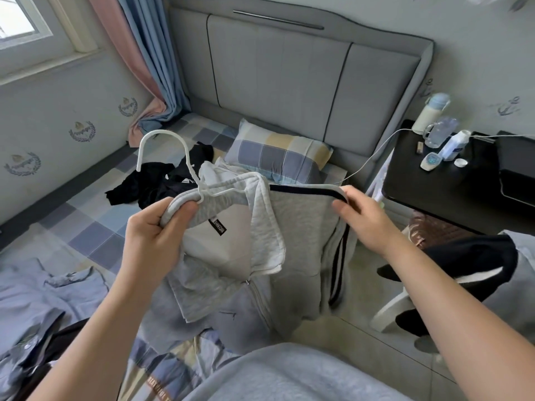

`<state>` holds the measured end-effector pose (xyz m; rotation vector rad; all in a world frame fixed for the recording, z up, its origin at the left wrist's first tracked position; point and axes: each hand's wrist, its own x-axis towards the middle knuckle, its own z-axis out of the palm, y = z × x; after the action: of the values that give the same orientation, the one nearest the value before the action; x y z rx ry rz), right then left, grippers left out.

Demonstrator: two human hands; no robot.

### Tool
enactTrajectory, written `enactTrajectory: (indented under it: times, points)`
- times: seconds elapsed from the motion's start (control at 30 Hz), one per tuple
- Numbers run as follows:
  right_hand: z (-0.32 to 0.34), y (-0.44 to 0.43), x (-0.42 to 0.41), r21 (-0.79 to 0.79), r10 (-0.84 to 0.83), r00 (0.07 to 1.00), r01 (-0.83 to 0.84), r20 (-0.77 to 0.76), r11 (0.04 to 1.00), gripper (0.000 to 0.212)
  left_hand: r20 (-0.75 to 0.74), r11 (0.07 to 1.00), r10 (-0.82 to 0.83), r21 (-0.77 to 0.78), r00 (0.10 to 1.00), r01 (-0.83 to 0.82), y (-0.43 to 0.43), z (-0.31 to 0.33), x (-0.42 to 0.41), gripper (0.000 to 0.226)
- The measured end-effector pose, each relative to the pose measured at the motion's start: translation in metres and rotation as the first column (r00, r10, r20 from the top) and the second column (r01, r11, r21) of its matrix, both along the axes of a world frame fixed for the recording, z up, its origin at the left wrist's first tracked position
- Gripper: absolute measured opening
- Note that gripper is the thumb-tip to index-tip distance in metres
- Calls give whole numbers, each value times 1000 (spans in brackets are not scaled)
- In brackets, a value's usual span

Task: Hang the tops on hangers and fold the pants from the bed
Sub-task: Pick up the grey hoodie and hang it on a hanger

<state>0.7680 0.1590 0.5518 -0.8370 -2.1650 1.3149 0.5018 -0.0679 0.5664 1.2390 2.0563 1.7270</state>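
Note:
A grey zip-up jacket [301,227] with dark stripes along its shoulder and sleeve hangs in the air over the bed. A white hanger [162,151] sits inside its neck, with the hook sticking up to the left. My left hand [153,235] grips the jacket's left shoulder over the hanger's arm. My right hand [364,218] holds the striped right shoulder with its fingers curled over the edge. Black clothes [156,180] lie in a heap on the bed behind. Blue-grey garments [37,293] lie spread at the lower left.
The bed has a checked sheet [95,227] and a checked pillow [278,154] by the grey headboard. To the right stands a black nightstand [451,186] with bottles and a white cable. More dark clothing [469,264] hangs over something white at the right.

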Motion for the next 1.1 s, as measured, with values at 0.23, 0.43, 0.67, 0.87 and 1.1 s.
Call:
enactTrajectory:
  times: [0.23, 0.43, 0.67, 0.87, 1.1]
  points:
    - [-2, 7, 3, 134, -100, 995, 97, 17, 986, 17, -70, 991, -60, -124, 996, 51, -1, -2, -3, 32]
    - [15, -27, -24, 216, 179, 967, -217, 181, 952, 9, -165, 956, -176, -263, 970, 129, 11, -8, 22, 52]
    - [5, -57, 4, 68, 177, 965, -193, 191, 979, 23, -79, 860, -361, -414, 929, 298, 33, -11, 33, 47]
    - [0, -72, 68, -23, -125, 983, 129, 131, 991, 39, -135, 762, -567, -460, 812, 456, 77, -8, 60, 47]
    - [6, -103, 188, -164, -400, 907, 417, 128, 894, 59, -75, 593, -772, -443, 631, 673, 124, -14, 144, 35]
